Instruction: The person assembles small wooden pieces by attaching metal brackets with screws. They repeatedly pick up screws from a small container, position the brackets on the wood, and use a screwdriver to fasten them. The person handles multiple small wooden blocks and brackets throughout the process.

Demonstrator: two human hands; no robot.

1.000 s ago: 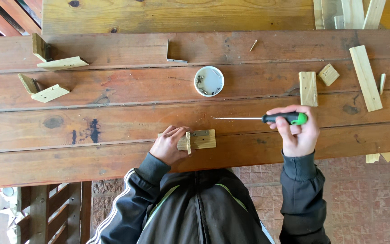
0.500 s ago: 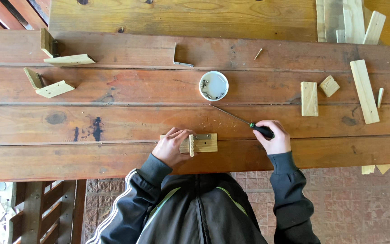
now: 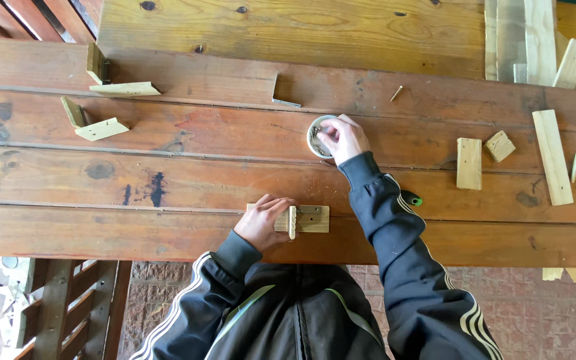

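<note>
Right hand dips pinched fingers into the small white cup; left hand, below it, presses the bracketed wood block.

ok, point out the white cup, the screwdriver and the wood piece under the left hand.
white cup (image 3: 315,131), head view, left rim.
screwdriver (image 3: 412,199), head view, green handle end beside the sleeve.
wood piece (image 3: 315,219), head view, right half with the metal bracket.

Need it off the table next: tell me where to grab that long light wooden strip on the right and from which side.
Grip the long wooden strip across its narrow width near the middle, coming straight down from above. It lies flat on the table, with bare planks along both long edges, so fingers should fit either side.
</note>
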